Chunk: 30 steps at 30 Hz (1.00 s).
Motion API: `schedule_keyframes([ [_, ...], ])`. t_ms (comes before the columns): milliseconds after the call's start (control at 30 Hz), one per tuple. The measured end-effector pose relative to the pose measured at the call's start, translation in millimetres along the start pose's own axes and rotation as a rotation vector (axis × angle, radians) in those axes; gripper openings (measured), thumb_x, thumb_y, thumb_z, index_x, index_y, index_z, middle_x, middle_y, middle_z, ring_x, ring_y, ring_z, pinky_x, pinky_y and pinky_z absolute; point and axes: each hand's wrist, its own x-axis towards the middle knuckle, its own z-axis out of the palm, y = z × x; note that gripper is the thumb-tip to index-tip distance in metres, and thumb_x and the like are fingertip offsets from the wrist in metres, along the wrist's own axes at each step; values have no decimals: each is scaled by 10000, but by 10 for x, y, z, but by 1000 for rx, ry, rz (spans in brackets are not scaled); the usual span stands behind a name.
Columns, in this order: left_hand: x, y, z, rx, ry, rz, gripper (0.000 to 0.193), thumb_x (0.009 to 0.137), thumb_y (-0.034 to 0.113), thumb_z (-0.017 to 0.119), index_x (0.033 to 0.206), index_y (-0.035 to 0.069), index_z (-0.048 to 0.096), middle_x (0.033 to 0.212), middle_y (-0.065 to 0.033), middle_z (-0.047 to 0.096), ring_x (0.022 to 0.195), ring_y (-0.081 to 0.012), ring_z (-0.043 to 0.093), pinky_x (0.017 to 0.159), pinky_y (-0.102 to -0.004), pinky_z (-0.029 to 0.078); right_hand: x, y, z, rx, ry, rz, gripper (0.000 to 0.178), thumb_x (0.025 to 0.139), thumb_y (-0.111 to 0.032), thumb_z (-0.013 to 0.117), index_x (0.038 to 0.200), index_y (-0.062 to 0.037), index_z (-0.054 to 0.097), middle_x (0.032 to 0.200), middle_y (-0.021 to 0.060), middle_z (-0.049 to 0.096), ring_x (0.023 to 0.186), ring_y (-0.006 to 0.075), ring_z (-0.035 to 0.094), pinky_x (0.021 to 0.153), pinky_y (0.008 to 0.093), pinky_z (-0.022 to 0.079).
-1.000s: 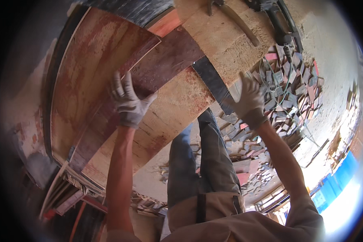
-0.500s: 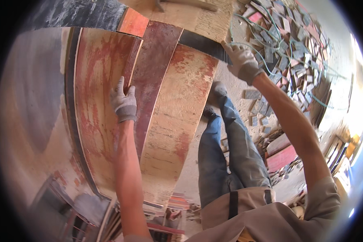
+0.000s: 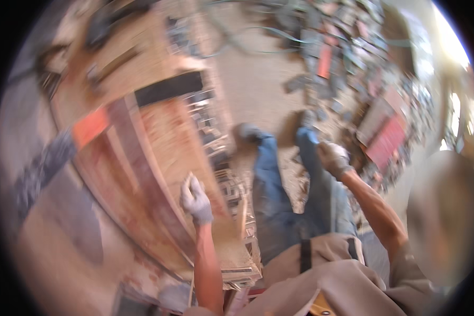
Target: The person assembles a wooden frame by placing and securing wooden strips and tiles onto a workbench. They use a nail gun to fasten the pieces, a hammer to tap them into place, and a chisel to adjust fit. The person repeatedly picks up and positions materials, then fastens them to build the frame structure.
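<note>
A dark, streaked board juts out at far left, its inner end meeting an orange block. Right of that runs a red-stained panel, its outer edge curving away toward the bottom, with a hammer lying farther up the work. A maroon strip comes next, lengthwise beside a pale board, whose far end is crossed by a black strip. My gloved left hand is over the pale board, inside its right edge, fingers bunched; blur hides whether they touch or pinch anything. Small stacked pieces line that edge. Beyond it, bare floor opens a lane ahead of my shoes. My gloved right hand hangs above my leg, fingers partly curled, its grip unclear, left of a red slab and scattered scraps.
</note>
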Motion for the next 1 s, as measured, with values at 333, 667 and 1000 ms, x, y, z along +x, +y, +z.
schedule_keyframes([
  [333, -1430, 718, 1834, 415, -742, 423, 175, 1031, 253, 716, 1050, 85, 762, 830, -144, 762, 705, -309, 745, 670, -428, 580, -545, 2096, 135, 256, 1, 410, 246, 983, -235, 565, 962, -59, 736, 909, 233, 745, 889, 437, 725, 810, 497, 575],
  [667, -1242, 533, 3546, 493, -1074, 649, 167, 1000, 154, 709, 1147, 89, 755, 774, -126, 743, 659, -332, 719, 617, -456, 555, 980, 3756, 1341, 386, 160, 702, 244, 933, -278, 687, 1021, -67, 773, 981, 228, 761, 965, 397, 745, 858, 473, 574],
  [1000, -596, 617, 3628, 477, -1206, 554, 196, 966, 103, 720, 1161, 76, 730, 748, -79, 739, 594, -282, 695, 571, -418, 556, 2996, 3748, 2015, 96, 89, 350, 395, 938, -214, 634, 1316, -109, 670, 1270, 183, 710, 1189, 388, 658, 1005, 494, 526],
])
